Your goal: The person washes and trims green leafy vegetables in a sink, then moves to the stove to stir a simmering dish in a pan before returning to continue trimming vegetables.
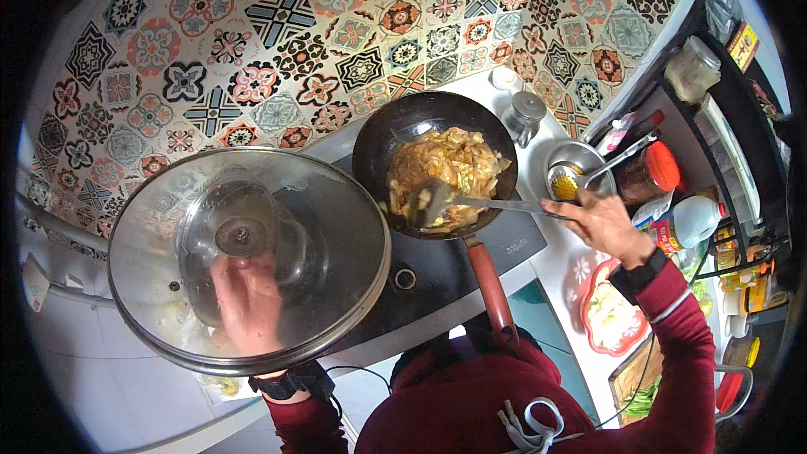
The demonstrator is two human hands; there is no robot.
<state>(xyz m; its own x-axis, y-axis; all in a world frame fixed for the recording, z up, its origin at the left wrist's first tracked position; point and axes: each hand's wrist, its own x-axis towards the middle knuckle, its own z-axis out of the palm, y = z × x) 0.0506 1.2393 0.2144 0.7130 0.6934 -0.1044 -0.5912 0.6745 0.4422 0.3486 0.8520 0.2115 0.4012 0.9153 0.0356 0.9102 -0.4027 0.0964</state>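
Observation:
My left hand (246,302) grips the knob of a large glass pot lid (334,277) with a metal rim. The lid is held up to the left of the wok, and the hand shows through its glass. In my right hand (602,227) is the handle of a metal spatula (498,203), its blade down in the cooked food (457,164). That food, which looks like noodles with chopped vegetables, fills the middle of a dark wok (378,132). The wok sits on a black cooktop (435,274), its red-brown handle (488,290) pointing towards me.
Right of the wok stand a metal lidded pot (525,115) and a steel bowl (605,164) holding a strainer ladle (564,183). A red-rimmed dish (589,309) of pale chopped food and a wooden cutting board (630,378) with greens lie nearer. Jars and bottles crowd the rack (706,126).

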